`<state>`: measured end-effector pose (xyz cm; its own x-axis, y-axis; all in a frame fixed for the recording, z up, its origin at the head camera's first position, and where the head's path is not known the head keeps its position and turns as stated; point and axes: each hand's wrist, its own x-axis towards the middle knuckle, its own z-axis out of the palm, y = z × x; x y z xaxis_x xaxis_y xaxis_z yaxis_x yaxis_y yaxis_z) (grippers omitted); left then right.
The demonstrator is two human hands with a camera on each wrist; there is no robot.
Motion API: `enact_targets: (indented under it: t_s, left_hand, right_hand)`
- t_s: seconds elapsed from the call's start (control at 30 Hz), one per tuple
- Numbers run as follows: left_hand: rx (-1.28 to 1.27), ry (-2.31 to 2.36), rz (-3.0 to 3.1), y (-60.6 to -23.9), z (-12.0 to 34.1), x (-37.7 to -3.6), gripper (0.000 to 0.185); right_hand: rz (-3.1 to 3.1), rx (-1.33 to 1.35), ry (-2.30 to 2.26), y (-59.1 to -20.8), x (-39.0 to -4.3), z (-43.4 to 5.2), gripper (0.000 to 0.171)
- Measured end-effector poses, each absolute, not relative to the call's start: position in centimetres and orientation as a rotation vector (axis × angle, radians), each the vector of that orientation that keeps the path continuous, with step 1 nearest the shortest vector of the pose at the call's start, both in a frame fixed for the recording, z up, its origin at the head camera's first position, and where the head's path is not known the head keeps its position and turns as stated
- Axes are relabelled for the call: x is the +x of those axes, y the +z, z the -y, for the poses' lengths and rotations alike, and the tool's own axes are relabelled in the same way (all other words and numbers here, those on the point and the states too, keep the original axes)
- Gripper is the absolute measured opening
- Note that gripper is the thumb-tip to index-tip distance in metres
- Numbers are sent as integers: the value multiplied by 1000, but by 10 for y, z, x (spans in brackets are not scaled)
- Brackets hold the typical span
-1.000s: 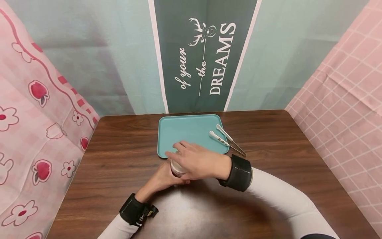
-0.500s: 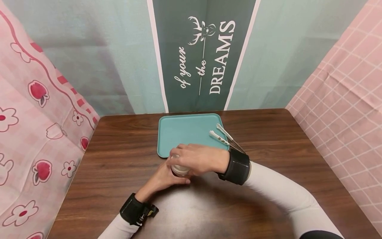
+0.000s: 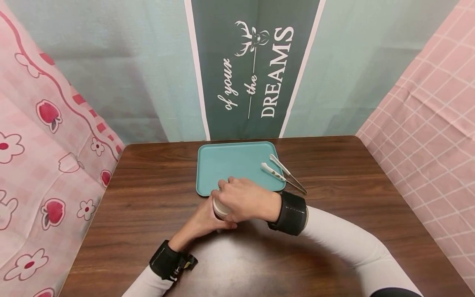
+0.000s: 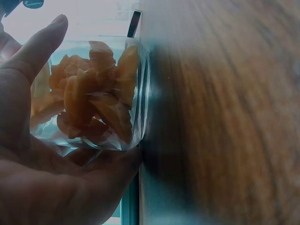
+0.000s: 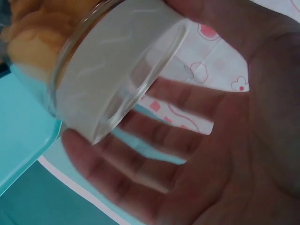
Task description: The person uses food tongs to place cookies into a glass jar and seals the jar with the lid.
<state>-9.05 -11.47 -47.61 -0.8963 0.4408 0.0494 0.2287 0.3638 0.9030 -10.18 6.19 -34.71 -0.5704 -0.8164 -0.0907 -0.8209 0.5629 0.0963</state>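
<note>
Teal tray (image 3: 230, 163) on the wooden table (image 3: 352, 185), tongs (image 3: 283, 173) across its right edge.

A dark green banner (image 3: 256, 70) hung behind the far edge of the surface (image 3: 334, 173). On it white lettering, turned sideways, read "of your — the — DREAMS", with a small white deer-head emblem (image 3: 253, 39) above the words. No other writing could be read.

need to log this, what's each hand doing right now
Left hand: wrapped round the glass jar, holding it on the table.
Right hand: curled over the jar's lid.
</note>
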Motion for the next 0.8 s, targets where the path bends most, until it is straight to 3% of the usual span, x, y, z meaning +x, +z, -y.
enact_targets:
  t_s: [0.27, 0.6, 0.8]
  left_hand:
    - [600, 1537, -2425, -476, 116, -91, 98]
    - [701, 1555, -2395, -476, 115, -92, 100]
    - [706, 1585, -2373, -476, 115, -92, 100]
  right_hand:
    - [-2815, -1356, 197, -351, -98, -58, 47]
    - [-2539, -1589, 23, -348, -107, -79, 83]
    - [-2481, -1601, 18, -345, -111, -82, 86]
